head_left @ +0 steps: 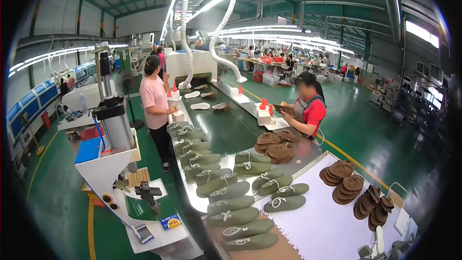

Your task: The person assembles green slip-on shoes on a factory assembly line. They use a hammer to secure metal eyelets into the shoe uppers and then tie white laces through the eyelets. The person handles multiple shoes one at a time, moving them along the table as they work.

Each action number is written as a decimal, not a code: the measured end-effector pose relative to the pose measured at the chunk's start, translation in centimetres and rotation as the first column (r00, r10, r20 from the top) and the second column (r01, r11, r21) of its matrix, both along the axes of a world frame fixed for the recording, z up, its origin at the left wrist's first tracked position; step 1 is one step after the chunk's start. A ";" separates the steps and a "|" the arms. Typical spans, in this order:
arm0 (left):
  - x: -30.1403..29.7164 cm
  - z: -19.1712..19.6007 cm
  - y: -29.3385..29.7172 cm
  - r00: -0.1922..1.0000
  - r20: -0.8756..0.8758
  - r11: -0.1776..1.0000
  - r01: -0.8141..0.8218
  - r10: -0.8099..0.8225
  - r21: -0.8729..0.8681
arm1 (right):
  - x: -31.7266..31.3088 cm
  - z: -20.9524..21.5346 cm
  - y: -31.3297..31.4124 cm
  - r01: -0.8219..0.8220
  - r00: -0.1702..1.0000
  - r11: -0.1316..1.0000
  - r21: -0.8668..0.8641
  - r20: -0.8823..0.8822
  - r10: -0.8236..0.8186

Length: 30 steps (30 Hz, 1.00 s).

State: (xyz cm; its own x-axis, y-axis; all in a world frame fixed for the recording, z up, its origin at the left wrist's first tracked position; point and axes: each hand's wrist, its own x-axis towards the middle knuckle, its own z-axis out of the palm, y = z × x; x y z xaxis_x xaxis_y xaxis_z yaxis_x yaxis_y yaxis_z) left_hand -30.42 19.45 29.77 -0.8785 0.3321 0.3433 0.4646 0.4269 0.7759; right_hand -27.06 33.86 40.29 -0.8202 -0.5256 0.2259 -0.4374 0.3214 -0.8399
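Observation:
Neither of my hands shows in the picture. Closest to me, a row of olive-green shoes (250, 242) with white laces runs up the left side of a long table. More green shoes (286, 203) sit in a small group to its right. Stacks of brown shoe uppers (348, 188) lie on the white table surface (317, 216) at the right. Further up, other brown uppers (280, 152) are piled at the end of the dark green conveyor belt (219, 127). A pale insole-shaped piece (379, 240) is by the lower right edge.
A person in pink (155, 94) stands left of the belt. Another in red (310, 115) handles a brown piece on the right. White boxes with red-tipped bottles (263, 110) line the belt. A press machine (113, 130) stands at left, with a blue-and-yellow box (170, 222) on its ledge.

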 end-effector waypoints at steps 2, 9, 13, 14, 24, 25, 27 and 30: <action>0.5 1.3 -0.5 0.998 -0.066 0.998 -0.012 0.016 0.064 | 0.4 6.1 -1.4 -0.039 0.992 0.997 -0.063 0.114 0.046; 1.8 0.5 -1.1 0.909 -0.265 0.946 -0.321 0.322 0.050 | -1.5 5.5 3.4 0.311 0.887 0.794 -0.522 0.459 -0.047; -0.1 -2.0 2.7 0.922 -0.254 0.907 -0.351 0.291 -0.233 | -1.2 5.7 7.2 0.629 0.746 0.603 -0.491 0.598 -0.292; -0.4 -2.6 3.5 0.947 -0.225 0.925 -0.284 0.230 -0.251 | -0.7 6.1 8.0 0.678 0.712 0.555 -0.482 0.621 -0.329; -0.6 -8.5 8.1 0.942 0.249 0.972 0.236 -0.225 -0.018 | 1.1 4.0 10.3 0.733 0.633 0.568 -0.374 0.680 -0.369; -1.0 -5.8 8.5 0.910 0.302 0.949 0.312 -0.284 -0.049 | 1.7 5.0 9.8 0.798 0.546 0.531 -0.286 0.717 -0.433; -0.3 -5.3 8.4 0.927 0.301 0.958 0.266 -0.224 -0.105 | 2.0 4.4 9.4 0.790 0.594 0.512 -0.336 0.627 -0.505; -0.4 -9.1 8.5 0.968 0.150 0.964 0.223 -0.202 -0.142 | 2.6 3.7 11.5 0.758 0.649 0.506 -0.411 0.554 -0.522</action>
